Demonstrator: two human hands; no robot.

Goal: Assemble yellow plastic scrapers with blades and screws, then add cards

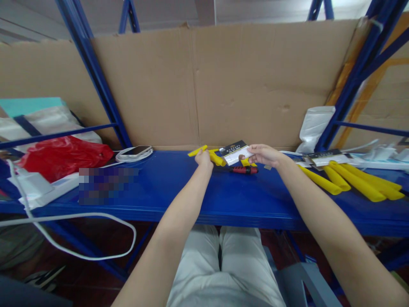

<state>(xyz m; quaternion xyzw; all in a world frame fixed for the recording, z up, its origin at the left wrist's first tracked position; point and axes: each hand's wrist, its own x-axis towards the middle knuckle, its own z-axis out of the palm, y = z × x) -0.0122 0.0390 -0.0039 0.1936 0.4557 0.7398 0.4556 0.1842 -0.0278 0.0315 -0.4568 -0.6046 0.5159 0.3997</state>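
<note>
Left hand (204, 159): our fingers are curled closed around a slim bright-yellow piece (197, 151), its end poking out leftward; whether the yellow just right of the fist belongs to it, we cannot tell.
Right hand (263, 154): our thumb and fingers pinch the right edge of a flat black-and-white printed card (237, 152), tilted above the tabletop.
Grip: we would do best to hold the card by its edge and squeeze the yellow piece lightly, lest either crease.
Red-and-black tool handle (244, 169): it lies just below the card; we should mind our wrists there.
Brown cardboard panel (223, 85): it limits our reach behind.
Blue metal tabletop (159, 183): our forearms cross its front edge; sideways room runs left toward the white coiled cable (131, 157).
Yellow tubes (361, 181): piled beside our right forearm, they narrow that side.
</note>
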